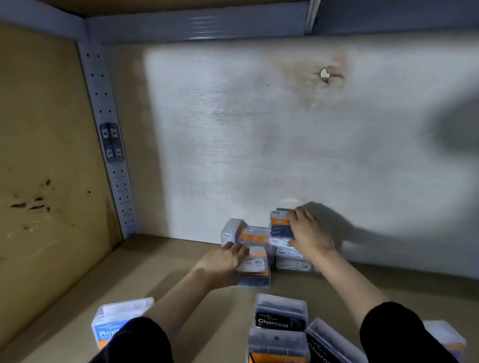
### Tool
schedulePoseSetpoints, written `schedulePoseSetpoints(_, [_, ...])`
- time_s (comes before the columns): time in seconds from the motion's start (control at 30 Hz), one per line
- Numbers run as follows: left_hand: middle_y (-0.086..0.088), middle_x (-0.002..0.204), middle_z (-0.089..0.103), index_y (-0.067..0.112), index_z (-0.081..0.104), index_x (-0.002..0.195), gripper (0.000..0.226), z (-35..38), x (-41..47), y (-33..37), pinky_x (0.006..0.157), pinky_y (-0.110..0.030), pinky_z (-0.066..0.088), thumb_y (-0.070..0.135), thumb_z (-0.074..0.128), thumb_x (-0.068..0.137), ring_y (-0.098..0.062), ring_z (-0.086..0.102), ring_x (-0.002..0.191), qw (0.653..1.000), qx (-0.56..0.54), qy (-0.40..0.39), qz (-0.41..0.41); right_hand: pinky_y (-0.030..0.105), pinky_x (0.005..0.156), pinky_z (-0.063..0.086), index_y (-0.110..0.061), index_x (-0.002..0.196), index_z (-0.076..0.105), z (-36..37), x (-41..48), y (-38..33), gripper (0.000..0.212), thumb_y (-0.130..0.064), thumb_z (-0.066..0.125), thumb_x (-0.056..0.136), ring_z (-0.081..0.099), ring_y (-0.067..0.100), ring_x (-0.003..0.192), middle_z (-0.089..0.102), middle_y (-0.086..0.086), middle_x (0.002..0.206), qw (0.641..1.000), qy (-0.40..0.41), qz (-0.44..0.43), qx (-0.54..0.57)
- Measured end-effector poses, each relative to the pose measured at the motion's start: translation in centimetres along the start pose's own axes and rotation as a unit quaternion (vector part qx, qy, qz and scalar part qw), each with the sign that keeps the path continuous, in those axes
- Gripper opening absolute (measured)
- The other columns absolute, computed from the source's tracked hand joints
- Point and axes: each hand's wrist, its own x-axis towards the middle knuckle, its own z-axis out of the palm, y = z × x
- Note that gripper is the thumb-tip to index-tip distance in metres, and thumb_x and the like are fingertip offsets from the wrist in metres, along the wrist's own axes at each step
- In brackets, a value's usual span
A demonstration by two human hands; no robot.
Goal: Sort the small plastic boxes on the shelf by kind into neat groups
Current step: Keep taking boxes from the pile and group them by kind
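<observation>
**Head view: both hands at the rear boxes**

Nearest me, I see Charcoal boxes [280, 316] and a blue-labelled box [118, 319] at the front of the shelf [167, 278]. Farther in, the left hand [222, 261] curls its fingers round an orange-labelled box [255, 268]. Beyond, the right hand [307, 232] pinches the top box [278, 223] of a stack [289, 259] near the back wall [264, 140].

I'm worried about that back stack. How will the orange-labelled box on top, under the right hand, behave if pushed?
The orange-labelled box looks like rigid clear plastic, so probably stiff and light. Its smooth faces likely slide easily. Perched on the stack, gripped by the right hand, it might tip off.
</observation>
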Motion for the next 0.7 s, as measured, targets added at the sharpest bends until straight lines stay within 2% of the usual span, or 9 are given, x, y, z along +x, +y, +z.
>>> schedulePoseSetpoints(0.13, [-0.014, 0.139, 0.047, 0.013, 0.021, 0.144, 0.071, -1.3, 0.4, -0.7, 0.101, -0.038, 0.043, 0.030, 0.057, 0.085, -0.031, 0.047, 0.124, 0.992, -0.116, -0.021, -0.040, 0.033, 0.094, 0.039, -0.006, 0.120, 0.047, -1.2, 0.2, 1.4, 0.042, -0.011, 0.061, 0.081, 0.051, 0.028, 0.115, 0.054, 0.011, 0.126, 0.994, 0.008, 0.000, 0.112])
schedulePoseSetpoints(0.3, [-0.009, 0.141, 0.044, 0.014, 0.029, 0.143, 0.063, -2.6, 1.2, -0.9, 0.101, -0.031, 0.039, 0.026, 0.058, 0.089, -0.026, 0.046, 0.126, 0.971, -0.223, -0.014, -0.085, 0.031, 0.090, 0.040, -0.003, 0.124, 0.052, -2.8, 1.1, 3.1, 0.048, -0.019, 0.067, 0.081, 0.051, 0.029, 0.115, 0.055, 0.016, 0.125, 0.970, 0.001, 0.042, 0.239])
schedulePoseSetpoints(0.4, [-0.009, 0.139, 0.042, 0.012, 0.036, 0.140, 0.059, -2.9, 1.4, -1.0, 0.101, -0.032, 0.040, 0.025, 0.061, 0.087, -0.024, 0.045, 0.125, 0.966, -0.237, -0.016, -0.099, 0.036, 0.091, 0.042, 0.002, 0.123, 0.052, -3.4, 1.7, 3.7, 0.047, -0.019, 0.065, 0.084, 0.053, 0.032, 0.114, 0.056, 0.022, 0.126, 0.961, -0.038, 0.064, 0.265])
schedulePoseSetpoints(0.47, [-0.011, 0.138, 0.044, 0.010, 0.036, 0.140, 0.063, -2.9, 1.6, -1.0, 0.101, -0.032, 0.041, 0.023, 0.064, 0.085, -0.025, 0.046, 0.124, 0.964, -0.243, -0.026, -0.104, 0.042, 0.100, 0.041, 0.003, 0.129, 0.045, -3.5, 1.8, 4.0, 0.055, -0.020, 0.066, 0.083, 0.050, 0.033, 0.119, 0.050, 0.022, 0.132, 0.958, -0.043, 0.082, 0.271])
schedulePoseSetpoints(0.53, [-0.012, 0.138, 0.045, 0.009, 0.031, 0.142, 0.070, -2.8, 1.6, -0.9, 0.102, -0.032, 0.041, 0.021, 0.067, 0.084, -0.026, 0.045, 0.126, 0.962, -0.247, -0.036, -0.112, 0.043, 0.103, 0.042, 0.001, 0.133, 0.041, -3.5, 2.0, 4.1, 0.065, -0.020, 0.070, 0.079, 0.051, 0.032, 0.120, 0.049, 0.020, 0.135, 0.953, -0.047, 0.099, 0.282])
schedulePoseSetpoints(0.6, [-0.013, 0.139, 0.045, 0.009, 0.027, 0.144, 0.074, -2.6, 1.7, -0.8, 0.102, -0.033, 0.041, 0.021, 0.068, 0.083, -0.027, 0.045, 0.126, 0.960, -0.250, -0.039, -0.122, 0.045, 0.097, 0.047, -0.001, 0.126, 0.049, -3.4, 2.2, 4.2, 0.059, -0.018, 0.073, 0.075, 0.057, 0.032, 0.111, 0.057, 0.019, 0.126, 0.949, -0.059, 0.106, 0.290])
schedulePoseSetpoints(0.7, [-0.012, 0.138, 0.049, 0.010, 0.035, 0.141, 0.068, -2.6, 1.6, -0.6, 0.101, -0.032, 0.043, 0.020, 0.068, 0.082, -0.026, 0.049, 0.124, 0.956, -0.260, -0.027, -0.135, 0.043, 0.089, 0.050, 0.000, 0.113, 0.057, -3.5, 2.2, 4.0, 0.043, -0.013, 0.072, 0.075, 0.061, 0.032, 0.101, 0.062, 0.019, 0.113, 0.951, -0.078, 0.112, 0.276])
